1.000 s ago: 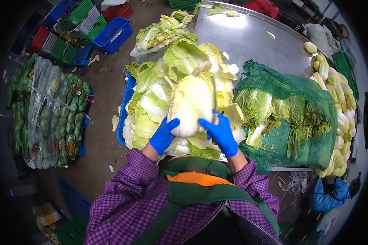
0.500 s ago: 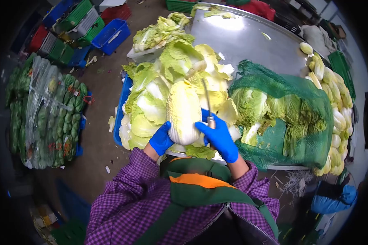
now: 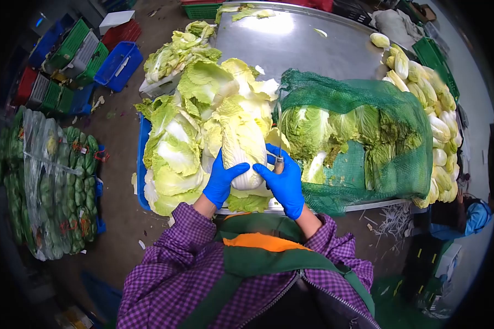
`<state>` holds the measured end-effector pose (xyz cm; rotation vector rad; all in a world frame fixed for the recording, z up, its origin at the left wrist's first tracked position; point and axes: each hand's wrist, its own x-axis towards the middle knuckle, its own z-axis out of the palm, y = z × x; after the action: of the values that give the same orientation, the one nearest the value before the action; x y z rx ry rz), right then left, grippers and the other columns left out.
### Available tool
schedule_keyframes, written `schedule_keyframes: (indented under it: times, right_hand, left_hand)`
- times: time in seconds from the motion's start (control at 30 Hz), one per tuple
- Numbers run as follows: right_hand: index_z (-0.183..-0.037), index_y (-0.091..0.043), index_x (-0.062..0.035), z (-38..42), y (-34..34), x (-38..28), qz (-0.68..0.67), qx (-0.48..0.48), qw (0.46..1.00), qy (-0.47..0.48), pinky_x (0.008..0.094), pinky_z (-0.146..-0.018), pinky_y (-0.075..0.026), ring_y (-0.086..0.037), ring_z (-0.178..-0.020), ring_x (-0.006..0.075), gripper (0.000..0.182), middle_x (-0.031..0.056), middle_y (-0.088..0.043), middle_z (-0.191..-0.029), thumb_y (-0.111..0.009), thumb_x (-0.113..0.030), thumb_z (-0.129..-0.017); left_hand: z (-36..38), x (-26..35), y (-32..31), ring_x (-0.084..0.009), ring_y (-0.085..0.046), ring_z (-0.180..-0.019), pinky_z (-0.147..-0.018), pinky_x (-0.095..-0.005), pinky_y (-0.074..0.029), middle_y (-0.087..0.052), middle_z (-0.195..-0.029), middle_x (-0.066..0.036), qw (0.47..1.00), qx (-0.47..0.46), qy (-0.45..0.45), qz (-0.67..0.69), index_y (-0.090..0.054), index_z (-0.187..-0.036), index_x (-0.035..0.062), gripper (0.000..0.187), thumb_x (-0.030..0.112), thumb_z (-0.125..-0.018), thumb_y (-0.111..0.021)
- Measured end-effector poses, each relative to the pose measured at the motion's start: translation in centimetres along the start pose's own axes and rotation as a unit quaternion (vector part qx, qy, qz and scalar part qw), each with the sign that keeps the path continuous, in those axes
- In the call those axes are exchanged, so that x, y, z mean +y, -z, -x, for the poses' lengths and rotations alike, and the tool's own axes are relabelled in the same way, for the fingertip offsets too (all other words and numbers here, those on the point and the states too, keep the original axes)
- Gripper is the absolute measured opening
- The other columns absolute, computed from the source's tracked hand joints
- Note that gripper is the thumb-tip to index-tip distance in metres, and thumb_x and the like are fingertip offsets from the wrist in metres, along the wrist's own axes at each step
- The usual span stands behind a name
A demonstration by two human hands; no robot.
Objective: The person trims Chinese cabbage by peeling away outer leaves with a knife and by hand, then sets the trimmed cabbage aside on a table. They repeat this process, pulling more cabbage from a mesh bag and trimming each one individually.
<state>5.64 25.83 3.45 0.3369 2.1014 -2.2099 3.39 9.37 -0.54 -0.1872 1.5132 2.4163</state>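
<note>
A pale yellow-white napa cabbage (image 3: 245, 151) is held upright between my two blue-gloved hands, its white base toward me. My left hand (image 3: 222, 178) grips its left side, with the thumb across the base. On the right side, my right hand (image 3: 284, 181) presses the cabbage with its thumb and also holds a knife (image 3: 279, 159), its blade pointing away from me. Loose outer leaves (image 3: 175, 148) lie heaped behind and to the left of the cabbage.
A green mesh bag (image 3: 362, 156) with cabbages lies right on the metal table (image 3: 247, 41). Peeled cabbages (image 3: 442, 129) are piled at far right. A blue crate (image 3: 144, 159) sits under the leaves. Bagged green vegetables (image 3: 52, 181) stand left; a person in blue (image 3: 475, 219) is at lower right.
The view has shifted, so the table appears further left. My left hand has come further round the cabbage, its thumb now over the base near my right thumb. The knife remains in my right hand.
</note>
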Motion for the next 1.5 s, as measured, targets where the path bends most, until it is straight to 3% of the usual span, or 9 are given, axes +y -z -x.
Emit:
schedule_keyframes:
  times: [0.17,0.23,0.33,0.53,0.67,0.8,1.07,1.2,1.5]
  right_hand:
    - [-0.120,-0.053,0.0015,-1.1,2.8,1.7,-0.019,0.066,0.997,-0.040,0.0219,-0.043,-0.042,-0.054,-0.051,0.0077,0.041,0.0094,-0.068,-0.086,-0.066,-0.007,-0.083]
    - [-0.118,-0.054,0.0017,-2.3,4.8,2.8,-0.080,0.038,0.993,-0.078,0.0236,-0.041,-0.042,-0.050,-0.044,0.0090,0.041,0.0029,-0.061,-0.070,-0.068,-0.015,-0.083]
    - [-0.131,-0.047,-0.0001,-3.3,6.0,5.1,0.096,0.046,0.994,-0.037,0.0248,-0.046,-0.046,-0.054,-0.051,0.0108,0.062,0.0125,-0.064,-0.106,-0.074,-0.025,-0.081]
    - [-0.144,-0.035,-0.0093,-2.0,7.3,-1.2,-0.081,-0.029,0.992,0.090,0.0210,-0.050,-0.043,-0.050,-0.065,0.0053,0.075,0.0069,-0.053,-0.128,-0.073,-0.026,-0.082]
    - [-0.140,-0.039,-0.0116,-2.2,14.4,-1.2,-0.455,-0.090,0.886,0.001,0.0200,-0.043,-0.038,-0.047,-0.051,0.0063,0.062,-0.0006,-0.059,-0.084,-0.066,-0.030,-0.087]
    - [-0.124,-0.052,-0.0129,-3.1,25.4,-0.4,-0.574,0.101,0.812,-0.015,0.0190,-0.037,-0.036,-0.050,-0.051,0.0091,0.053,0.0024,-0.064,-0.092,-0.056,-0.052,-0.088]
    - [-0.104,-0.059,-0.0215,-10.0,55.1,-8.1,-0.389,0.313,0.836,0.227,0.0204,-0.036,-0.028,-0.040,-0.046,0.0055,0.016,-0.0053,-0.055,-0.072,-0.065,-0.027,-0.090]
    - [-0.136,-0.046,-0.0061,-14.8,62.5,-10.4,0.087,0.514,0.814,0.257,0.0228,-0.039,-0.036,-0.047,-0.045,0.0079,0.058,0.0060,-0.063,-0.082,-0.069,-0.013,-0.083]
    - [-0.109,-0.063,-0.0019,-12.2,30.4,-2.1,0.035,-0.066,0.997,-0.006,0.0226,-0.057,-0.048,-0.060,-0.066,0.0097,0.026,0.0055,-0.066,-0.089,-0.067,-0.014,-0.086]
  left_hand:
    - [0.8,-1.3,-0.2,-0.0266,-0.050,-0.121,-0.103,-0.0403,-0.042,-0.049,-0.133,-0.012,0.987,0.024,0.096,0.128,-0.032,-0.141,0.0032,0.070,0.008,-0.081,-0.068]
    - [1.7,-1.9,0.5,-0.0363,-0.041,-0.128,-0.107,-0.0508,-0.033,-0.038,-0.142,-0.018,0.979,-0.013,0.117,0.167,-0.026,-0.145,0.0045,0.078,0.043,-0.084,-0.056]
    - [0.5,-1.8,0.5,-0.0484,-0.036,-0.128,-0.106,-0.0586,-0.031,-0.031,-0.146,-0.023,0.947,-0.158,0.087,0.267,-0.018,-0.148,0.0069,0.113,0.083,-0.069,-0.047]
    - [-4.0,-0.4,-5.7,-0.0334,-0.042,-0.128,-0.107,-0.0499,-0.035,-0.039,-0.144,-0.012,0.972,-0.064,0.069,0.213,-0.026,-0.146,0.0120,0.081,0.063,-0.087,-0.047]
    - [-6.6,-1.1,-14.7,-0.0313,-0.040,-0.131,-0.109,-0.0451,-0.033,-0.036,-0.145,-0.014,0.967,-0.201,0.133,0.086,-0.022,-0.146,0.0068,0.079,0.058,-0.091,-0.046]
    - [-10.5,-3.2,-24.8,-0.0248,-0.021,-0.141,-0.113,-0.0389,-0.019,-0.021,-0.153,-0.010,0.907,-0.405,-0.033,-0.108,-0.015,-0.149,0.0050,0.079,0.044,-0.092,-0.055]
    - [-14.9,-10.5,-24.2,-0.0288,-0.051,-0.120,-0.100,-0.0391,-0.041,-0.054,-0.129,-0.013,0.888,-0.232,-0.070,-0.390,-0.050,-0.131,0.0047,0.059,0.024,-0.080,-0.073]
    - [-14.8,-9.9,-20.6,-0.0355,-0.052,-0.114,-0.098,-0.0423,-0.041,-0.056,-0.121,-0.018,0.798,-0.115,-0.216,-0.551,-0.056,-0.123,0.0049,0.054,0.026,-0.077,-0.073]
    - [-15.7,-7.9,-16.1,-0.0397,-0.044,-0.120,-0.102,-0.0471,-0.036,-0.047,-0.128,-0.025,0.712,0.093,-0.172,-0.674,-0.046,-0.131,0.0031,0.078,0.047,-0.072,-0.074]
